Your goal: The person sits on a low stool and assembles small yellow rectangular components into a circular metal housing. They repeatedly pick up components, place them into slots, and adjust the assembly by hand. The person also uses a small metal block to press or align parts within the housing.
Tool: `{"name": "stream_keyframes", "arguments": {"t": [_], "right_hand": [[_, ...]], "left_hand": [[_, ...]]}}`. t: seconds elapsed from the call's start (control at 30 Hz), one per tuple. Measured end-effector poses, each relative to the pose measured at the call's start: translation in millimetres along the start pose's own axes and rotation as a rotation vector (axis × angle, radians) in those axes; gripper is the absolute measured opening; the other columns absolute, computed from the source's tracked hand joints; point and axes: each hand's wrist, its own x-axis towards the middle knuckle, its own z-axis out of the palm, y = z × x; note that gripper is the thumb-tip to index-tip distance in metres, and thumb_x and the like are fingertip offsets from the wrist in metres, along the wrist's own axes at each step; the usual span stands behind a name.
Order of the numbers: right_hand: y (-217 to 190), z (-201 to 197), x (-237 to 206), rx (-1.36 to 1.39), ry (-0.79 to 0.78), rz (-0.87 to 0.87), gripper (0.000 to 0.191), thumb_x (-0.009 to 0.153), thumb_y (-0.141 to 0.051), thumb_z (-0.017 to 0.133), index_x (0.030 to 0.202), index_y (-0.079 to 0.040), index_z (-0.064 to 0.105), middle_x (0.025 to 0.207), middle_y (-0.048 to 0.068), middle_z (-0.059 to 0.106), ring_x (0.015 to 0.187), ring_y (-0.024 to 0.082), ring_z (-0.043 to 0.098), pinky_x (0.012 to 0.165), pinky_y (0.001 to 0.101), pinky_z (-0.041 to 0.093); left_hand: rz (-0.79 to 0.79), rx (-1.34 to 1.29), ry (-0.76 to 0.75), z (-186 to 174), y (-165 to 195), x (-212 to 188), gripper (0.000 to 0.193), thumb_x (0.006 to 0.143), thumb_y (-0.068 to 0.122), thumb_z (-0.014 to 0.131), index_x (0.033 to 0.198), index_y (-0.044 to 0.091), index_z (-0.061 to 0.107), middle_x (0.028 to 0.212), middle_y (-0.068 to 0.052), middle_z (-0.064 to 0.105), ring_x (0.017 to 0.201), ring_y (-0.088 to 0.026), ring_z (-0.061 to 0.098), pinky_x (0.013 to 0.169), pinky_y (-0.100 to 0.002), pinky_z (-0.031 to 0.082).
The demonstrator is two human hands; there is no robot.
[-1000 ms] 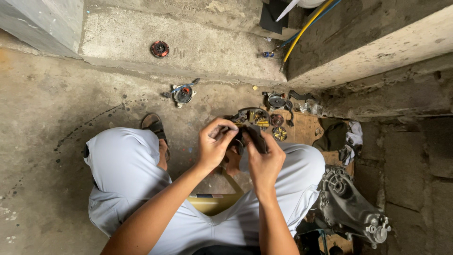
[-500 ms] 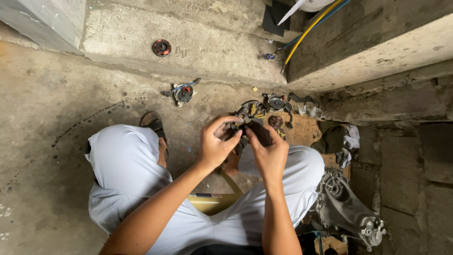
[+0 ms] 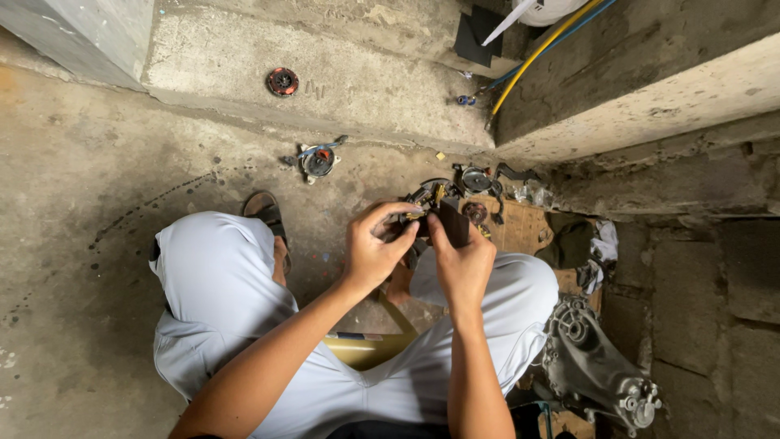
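Hands centre frame: left hand (image 3: 375,248) and right hand (image 3: 463,262), fingers closed on one dark part (image 3: 452,223); one red disc (image 3: 282,81) upper left, bare concrete floor (image 3: 73,244) left.

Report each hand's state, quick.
Left hand: closed on the dark part.
Right hand: closed on the same dark part.

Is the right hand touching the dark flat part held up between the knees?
Touching. Head view shows right hand fingers wrapped around the dark flat part.
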Motion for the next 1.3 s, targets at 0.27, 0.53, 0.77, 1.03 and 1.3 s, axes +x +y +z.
{"name": "stream_keyframes", "arguments": {"t": [0.27, 0.53, 0.77, 1.03, 1.3], "right_hand": [[3, -1, 8, -0.164, -0.060, 0.078, 0.027, 0.089, -0.030, 0.081, 0.095, -0.003, 0.082, 0.057, 0.006, 0.066, 0.045, 0.010, 0.052, 0.044, 0.0309, 0.038], [-5, -6, 20, -0.321, -0.109, -0.077, 0.031, 0.085, -0.035, 0.081, 0.100, -0.008, 0.080, 0.059, 0.007, 0.071, 0.047, 0.015, 0.065, 0.047, 0.0343, 0.050], [-1, -20, 32, -0.297, -0.291, 0.040, 0.029, 0.084, -0.031, 0.081, 0.094, -0.004, 0.081, 0.062, 0.012, 0.072, 0.050, 0.018, 0.066, 0.052, 0.0363, 0.049], [3, -27, 50, -0.312, -0.443, 0.021, 0.032, 0.082, -0.031, 0.080, 0.102, -0.006, 0.079, 0.062, 0.006, 0.071, 0.050, 0.013, 0.062, 0.052, 0.0324, 0.048], [0, -27, 54, -0.302, -0.507, 0.007, 0.034, 0.084, -0.033, 0.081, 0.100, -0.004, 0.079, 0.058, 0.006, 0.067, 0.049, 0.012, 0.057, 0.049, 0.0315, 0.045]], "left_hand": [[-0.019, 0.020, -0.041, -4, -8, 4, 0.027, 0.091, 0.001, 0.073, 0.118, 0.001, 0.073, 0.119, -0.011, 0.076, 0.109, -0.019, 0.073, 0.096, -0.031, 0.058], [-0.018, 0.061, -0.036, -5, -18, 7, 0.027, 0.092, 0.005, 0.072, 0.119, 0.003, 0.074, 0.120, -0.012, 0.077, 0.111, -0.019, 0.073, 0.101, -0.033, 0.056], [-0.198, -0.036, -0.017, -8, -23, 6, 0.024, 0.097, 0.011, 0.071, 0.118, 0.002, 0.076, 0.103, -0.004, 0.078, 0.082, -0.005, 0.065, 0.071, -0.021, 0.052], [-0.297, -0.201, 0.031, -7, -31, 8, 0.021, 0.100, 0.010, 0.068, 0.116, 0.001, 0.076, 0.098, 0.002, 0.076, 0.077, 0.000, 0.060, 0.066, -0.017, 0.047], [-0.350, -0.098, 0.025, -9, -25, 6, 0.022, 0.101, 0.012, 0.071, 0.118, 0.001, 0.080, 0.081, 0.001, 0.065, 0.065, -0.002, 0.044, 0.054, -0.019, 0.032]]}}
